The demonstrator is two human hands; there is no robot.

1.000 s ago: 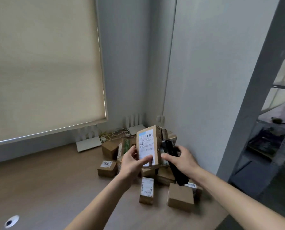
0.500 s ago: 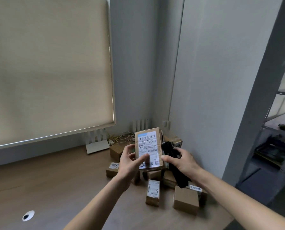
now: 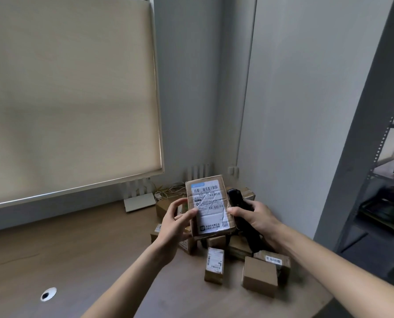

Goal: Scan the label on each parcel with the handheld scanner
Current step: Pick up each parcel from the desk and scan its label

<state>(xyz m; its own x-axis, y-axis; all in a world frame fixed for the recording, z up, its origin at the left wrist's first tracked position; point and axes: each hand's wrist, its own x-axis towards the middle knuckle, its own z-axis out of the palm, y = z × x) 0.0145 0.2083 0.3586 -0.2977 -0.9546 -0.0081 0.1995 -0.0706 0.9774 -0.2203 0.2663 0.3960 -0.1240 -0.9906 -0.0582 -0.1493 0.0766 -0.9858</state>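
A flat brown cardboard parcel (image 3: 209,207) is held upright above the desk, its white barcode label (image 3: 208,204) facing me. My left hand (image 3: 176,222) grips its left edge, thumb across the label. My right hand (image 3: 254,218) holds the black handheld scanner (image 3: 237,200) right beside the parcel's right edge, thumb touching that edge. Several small cardboard parcels (image 3: 214,265) lie piled on the desk below, some with labels showing.
The wooden desk (image 3: 76,260) has a cable hole (image 3: 48,294) at the front left. White routers (image 3: 139,200) and loose cables (image 3: 170,190) sit against the wall. A roller blind (image 3: 65,99) covers the window. A grey metal shelf rack (image 3: 386,191) stands at the right.
The parcel has turned so its label faces me squarely. My right thumb with the scanner has come onto the parcel's right edge. The view shifted slightly left.
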